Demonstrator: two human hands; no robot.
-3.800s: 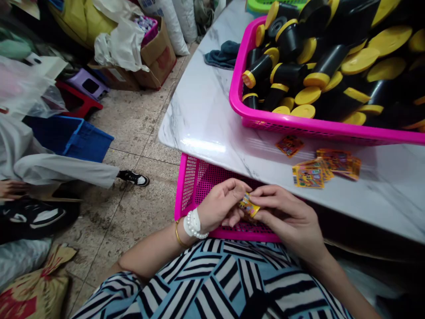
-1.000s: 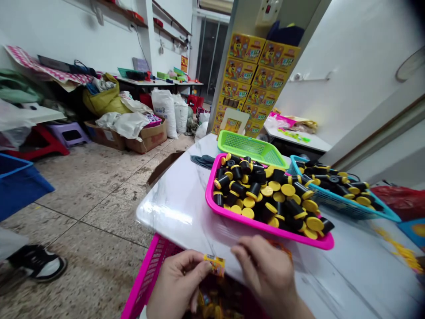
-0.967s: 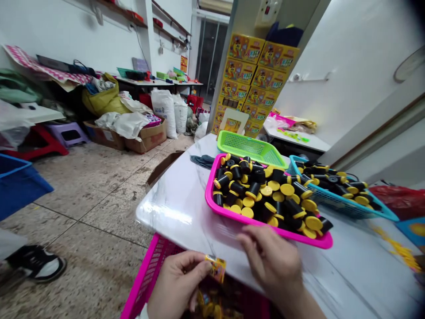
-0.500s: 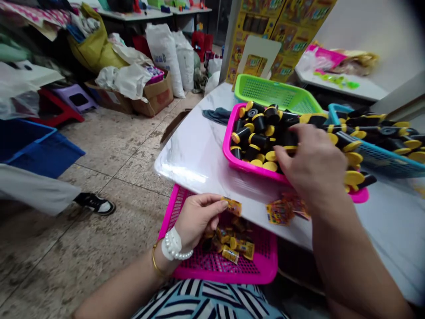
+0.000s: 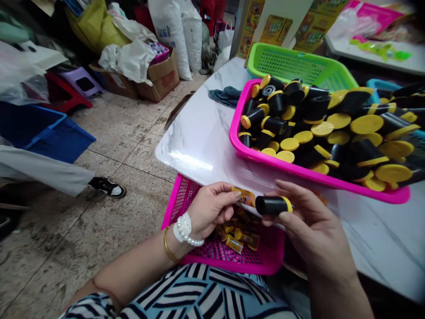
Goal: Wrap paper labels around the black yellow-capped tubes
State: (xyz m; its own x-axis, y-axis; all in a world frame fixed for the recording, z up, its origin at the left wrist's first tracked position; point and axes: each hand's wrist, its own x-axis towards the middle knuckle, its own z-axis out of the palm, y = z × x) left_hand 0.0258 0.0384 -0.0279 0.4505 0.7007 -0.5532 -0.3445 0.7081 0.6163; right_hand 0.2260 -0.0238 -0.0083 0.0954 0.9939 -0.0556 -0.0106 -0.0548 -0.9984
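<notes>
Between thumb and fingers, my left hand (image 5: 210,207) pinches a small printed yellow-orange label sleeve (image 5: 245,196). My right hand (image 5: 314,221) grips a black plastic canister with a yellow cap (image 5: 272,205), its dark end pointing left at the sleeve. Whether the two touch is hard to tell. Beyond my right hand, a pink basket (image 5: 259,155) on the table is heaped with black, yellow-capped canisters (image 5: 365,125). Below my hands, a lower pink basket (image 5: 265,261) contains several canisters in yellow printed sleeves (image 5: 235,243). More loose labels (image 5: 321,197) on the table are mostly hidden by my right hand.
A green basket (image 5: 302,66) and a blue basket (image 5: 378,88) stand behind the heaped one. On the table lies a dark cloth (image 5: 225,95). Someone's leg and shoe (image 5: 109,187) show at left, near a blue bin (image 5: 59,137). Boxes and sacks (image 5: 171,35) stand farther back.
My right hand has come out of the upper pink basket with a black canister and moved down beside the sleeve. My left hand keeps its pinch on the sleeve. The camera view has shifted.
</notes>
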